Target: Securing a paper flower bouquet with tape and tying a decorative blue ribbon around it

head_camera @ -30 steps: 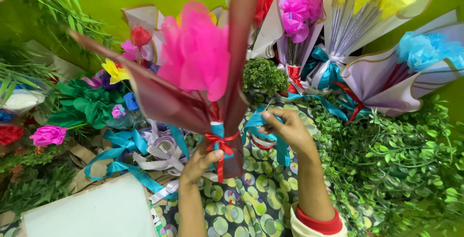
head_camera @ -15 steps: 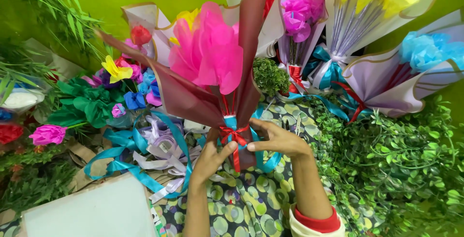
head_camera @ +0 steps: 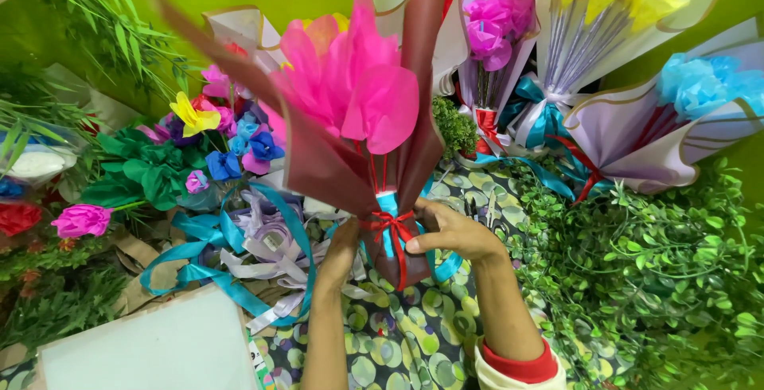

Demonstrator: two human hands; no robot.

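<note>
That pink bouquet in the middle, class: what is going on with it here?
A person holds a pink paper-flower bouquet upright in its maroon wrap. The left hand and right hand grip its stem end on either side of the red ribbon bow. Loose teal ribbon lies to the left, with finished bouquets standing behind.

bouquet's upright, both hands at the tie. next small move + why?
Probably snug the red ribbon bow at the neck. Both the left hand and right hand grip the maroon-wrapped pink bouquet right at the tie, above the green-spotted cloth; the bow's tails hang loose and the wrap flares unevenly above it.
</note>
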